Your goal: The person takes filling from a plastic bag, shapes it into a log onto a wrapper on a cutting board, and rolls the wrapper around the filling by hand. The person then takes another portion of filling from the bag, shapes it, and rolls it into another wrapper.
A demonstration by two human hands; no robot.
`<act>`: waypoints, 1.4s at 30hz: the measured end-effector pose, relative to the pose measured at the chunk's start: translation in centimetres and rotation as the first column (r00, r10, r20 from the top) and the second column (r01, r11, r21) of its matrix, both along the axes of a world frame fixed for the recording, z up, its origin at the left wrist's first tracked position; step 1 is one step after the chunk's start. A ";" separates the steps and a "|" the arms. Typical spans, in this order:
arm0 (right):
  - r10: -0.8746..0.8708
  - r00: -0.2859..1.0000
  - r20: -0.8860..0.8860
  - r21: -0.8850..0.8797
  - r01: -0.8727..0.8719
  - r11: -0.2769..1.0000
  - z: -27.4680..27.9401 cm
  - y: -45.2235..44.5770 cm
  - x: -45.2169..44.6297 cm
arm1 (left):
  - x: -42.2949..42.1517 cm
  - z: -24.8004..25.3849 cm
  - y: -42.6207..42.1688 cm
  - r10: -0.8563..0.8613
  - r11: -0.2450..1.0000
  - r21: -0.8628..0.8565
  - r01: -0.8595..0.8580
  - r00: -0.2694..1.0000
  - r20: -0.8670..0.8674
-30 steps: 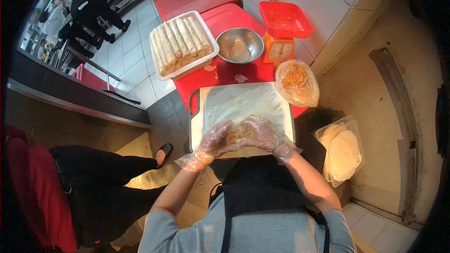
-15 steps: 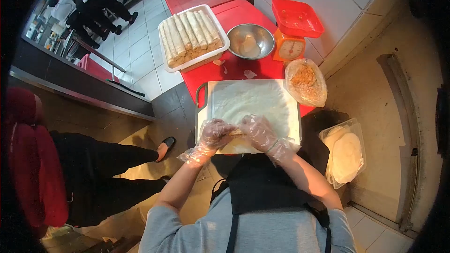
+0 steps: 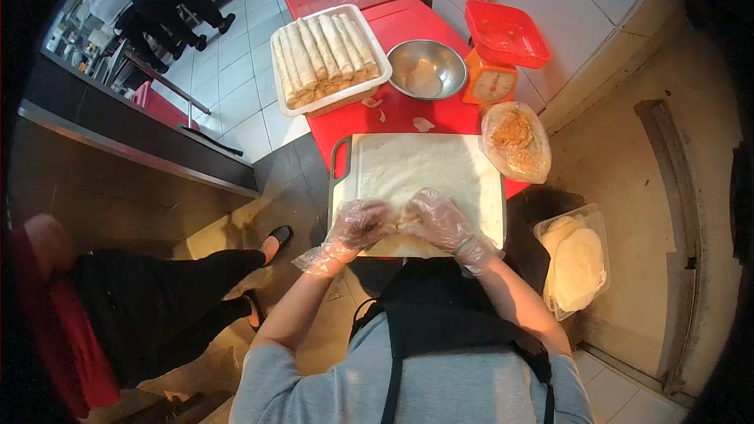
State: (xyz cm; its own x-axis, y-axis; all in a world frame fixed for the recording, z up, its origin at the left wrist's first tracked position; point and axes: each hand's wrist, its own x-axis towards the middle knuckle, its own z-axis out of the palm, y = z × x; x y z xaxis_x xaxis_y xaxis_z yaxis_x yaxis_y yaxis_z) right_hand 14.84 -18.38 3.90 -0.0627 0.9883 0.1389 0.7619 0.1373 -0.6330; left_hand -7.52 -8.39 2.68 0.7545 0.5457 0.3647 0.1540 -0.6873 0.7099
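- Left hand point(image 3: 361, 222), right hand point(image 3: 437, 221), gloved: closed in since a second ago, both curled on filling point(image 3: 404, 225), nearly meeting.
- Filling: mostly covered now, toward near edge of cutting board point(image 3: 493, 196).

A wrapper point(image 3: 416, 163) lay on a cutting board point(image 3: 494, 192) at the near end of a table point(image 3: 402, 119), with a tray point(image 3: 339, 94) of rolls point(image 3: 326, 51) behind it to the left, a bowl point(image 3: 449, 65) right of the tray and a scale point(image 3: 492, 85) farther right. A bag point(image 3: 541, 135) of filling point(image 3: 514, 132) sat beside the board's far right corner, while a container point(image 3: 602, 267) of wrappers stood lower, right of the table.
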 end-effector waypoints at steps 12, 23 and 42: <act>0.114 0.959 0.259 -0.065 -0.100 0.993 3.1 0.4 -1.6 | -1.6 1.7 -0.5 0.208 0.961 0.196 -0.197 0.977 -0.036; 0.102 0.961 0.257 -0.106 -0.077 0.991 2.2 0.5 -1.7 | -2.2 1.6 -1.1 0.218 0.973 0.118 -0.200 0.962 -0.164; 0.268 0.940 0.211 0.096 -0.292 0.951 2.4 1.6 0.5 | 0.6 0.1 -0.2 -0.023 0.996 0.089 0.024 1.000 -0.004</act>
